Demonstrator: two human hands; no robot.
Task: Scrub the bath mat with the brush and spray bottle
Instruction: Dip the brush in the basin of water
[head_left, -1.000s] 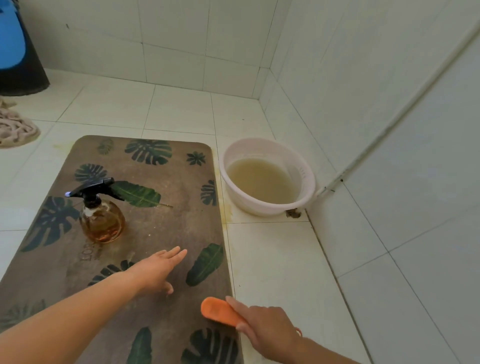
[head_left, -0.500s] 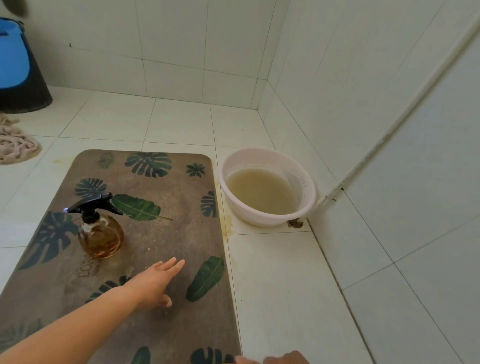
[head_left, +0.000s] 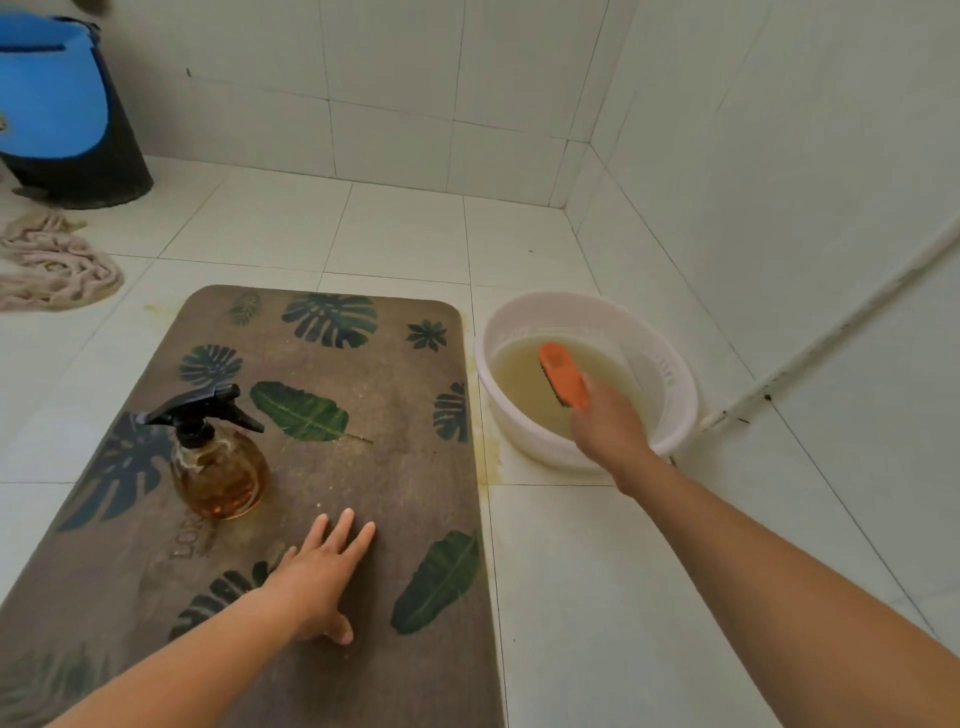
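- While right hand (head_left: 605, 415) grips brush (head_left: 563, 376) over murky basin (head_left: 680, 415), scrubbing is paused.
- Left hand (head_left: 319, 577) lies flat, empty, on bath mat (head_left: 363, 467).
- Spray bottle (head_left: 218, 462) stands untouched on the mat's left; grime remains.

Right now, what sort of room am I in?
Probably a bathroom or wash area: tiled floor and walls, a bath mat, and a basin of murky water.

Near end of the bath mat (head_left: 363, 493) cut off by the bottom edge, brush (head_left: 563, 376) handle hidden inside the right hand (head_left: 608, 421), blue bucket (head_left: 52, 104) and rag pile (head_left: 52, 262) cropped at the left edge, mat lettering partly behind the spray bottle (head_left: 218, 462)
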